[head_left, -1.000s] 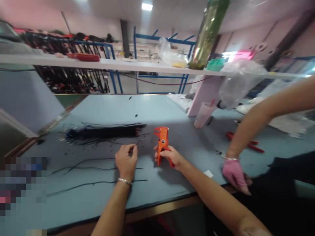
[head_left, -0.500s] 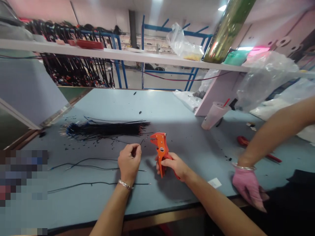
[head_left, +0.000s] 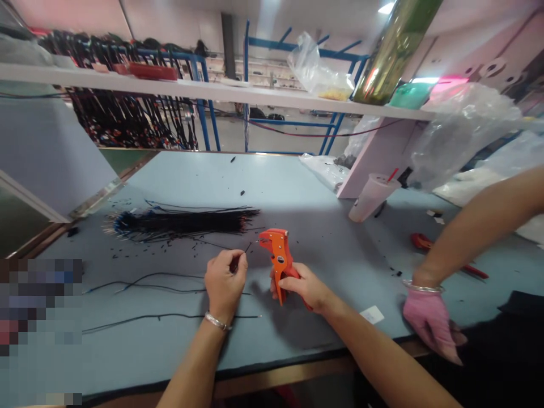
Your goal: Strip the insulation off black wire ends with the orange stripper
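Note:
My left hand point(head_left: 224, 281) is closed in a pinch on a thin black wire point(head_left: 245, 248) whose tip points toward the jaws of an orange wire stripper point(head_left: 277, 258). My right hand point(head_left: 305, 286) is wrapped round the stripper's handles and holds it upright on the grey-blue table point(head_left: 297, 192). A bundle of black wires point(head_left: 182, 222) lies just beyond my hands. Two loose black wires point(head_left: 144, 280) lie on the table left of my left hand.
A co-worker's hand in a pink glove point(head_left: 429, 320) rests on the table's front edge at right. A red tool point(head_left: 429, 245) and a plastic cup point(head_left: 372, 198) lie at right. A white shelf point(head_left: 204, 90) carries plastic bags and a green bottle point(head_left: 393, 48).
The view shifted down and left between the first two frames. My hands hold the same pose; the wire tip sits slightly nearer the stripper's jaws. The gloved hand slid right along the edge.

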`<state>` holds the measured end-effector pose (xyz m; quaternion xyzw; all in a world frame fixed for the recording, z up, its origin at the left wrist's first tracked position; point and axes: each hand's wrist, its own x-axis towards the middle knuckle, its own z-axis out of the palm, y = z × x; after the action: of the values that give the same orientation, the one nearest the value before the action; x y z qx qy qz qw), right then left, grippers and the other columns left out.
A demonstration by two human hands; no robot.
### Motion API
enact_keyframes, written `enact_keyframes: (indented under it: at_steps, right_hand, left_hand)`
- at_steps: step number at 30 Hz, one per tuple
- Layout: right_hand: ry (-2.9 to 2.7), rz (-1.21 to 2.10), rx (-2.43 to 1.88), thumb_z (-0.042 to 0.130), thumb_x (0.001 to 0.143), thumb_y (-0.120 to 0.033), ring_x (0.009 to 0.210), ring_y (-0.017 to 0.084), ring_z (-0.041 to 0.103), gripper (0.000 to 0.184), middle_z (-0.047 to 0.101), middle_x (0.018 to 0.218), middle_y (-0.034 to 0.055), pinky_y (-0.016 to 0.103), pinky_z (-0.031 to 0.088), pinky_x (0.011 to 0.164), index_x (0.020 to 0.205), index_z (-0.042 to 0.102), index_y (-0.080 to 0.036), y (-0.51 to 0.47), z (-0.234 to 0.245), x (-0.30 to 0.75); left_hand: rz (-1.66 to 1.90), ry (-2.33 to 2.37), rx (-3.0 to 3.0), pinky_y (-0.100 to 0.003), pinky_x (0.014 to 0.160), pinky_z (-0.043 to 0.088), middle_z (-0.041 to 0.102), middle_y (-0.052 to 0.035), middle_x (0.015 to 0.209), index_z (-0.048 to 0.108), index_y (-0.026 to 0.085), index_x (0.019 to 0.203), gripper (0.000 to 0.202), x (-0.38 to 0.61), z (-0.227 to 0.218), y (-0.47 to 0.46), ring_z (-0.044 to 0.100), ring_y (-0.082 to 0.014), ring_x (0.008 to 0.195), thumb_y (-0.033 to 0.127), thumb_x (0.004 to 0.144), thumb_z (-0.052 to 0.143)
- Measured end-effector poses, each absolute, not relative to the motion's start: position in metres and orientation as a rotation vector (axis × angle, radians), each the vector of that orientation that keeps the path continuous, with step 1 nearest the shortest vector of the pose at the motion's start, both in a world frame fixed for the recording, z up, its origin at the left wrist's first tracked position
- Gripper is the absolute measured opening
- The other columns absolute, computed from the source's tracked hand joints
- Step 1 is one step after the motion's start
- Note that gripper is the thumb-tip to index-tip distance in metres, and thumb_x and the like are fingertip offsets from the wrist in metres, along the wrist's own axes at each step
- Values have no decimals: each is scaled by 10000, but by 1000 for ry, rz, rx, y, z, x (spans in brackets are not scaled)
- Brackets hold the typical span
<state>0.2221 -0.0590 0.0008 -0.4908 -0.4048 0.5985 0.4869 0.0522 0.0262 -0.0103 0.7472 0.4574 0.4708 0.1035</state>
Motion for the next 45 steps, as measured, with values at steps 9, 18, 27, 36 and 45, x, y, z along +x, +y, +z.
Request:
enact_keyframes:
  at_steps: [9,18,27,36,45]
  right_hand:
    - [-987,1535,-1213,586,620,-248,596,179,651,252,678,721,55,284,471,566,846,595,-135,-54,-3,227]
    - [-996,1544,-1210,591,619,-241,610,183,656,263,685,731,58,275,472,564,859,598,-131,-56,-2,228]
    - [-1081,1370,-1317,575,662,-218,618,165,601,186,630,699,26,281,480,580,839,576,-160,-60,4,226]
    - [-1329,1062,-1438,529,745,-182,639,161,565,106,605,707,9,272,439,608,843,570,-194,-62,3,231]
    - [-1013,1239,-1295,569,670,-241,621,172,610,165,628,699,23,277,471,565,817,559,-167,-54,0,231]
  left_hand:
    - [1540,1260,2350,-278,699,382,561,44,598,640,196,772,104,54,-11,27,514,-113,552,219,842,567]
    - [1519,1184,2419,-293,752,378,583,43,618,640,193,786,94,54,-8,24,519,-108,562,196,852,573]
    - [1558,1096,2430,-303,745,390,595,32,614,650,200,783,115,54,-1,21,521,-108,569,200,859,564]
    - [1528,869,2411,-276,712,451,670,-23,743,674,206,868,102,52,-2,21,578,-143,706,188,860,573]
    - [1480,851,2436,-278,725,449,671,-28,752,681,206,871,109,51,-7,23,575,-148,719,186,859,575]
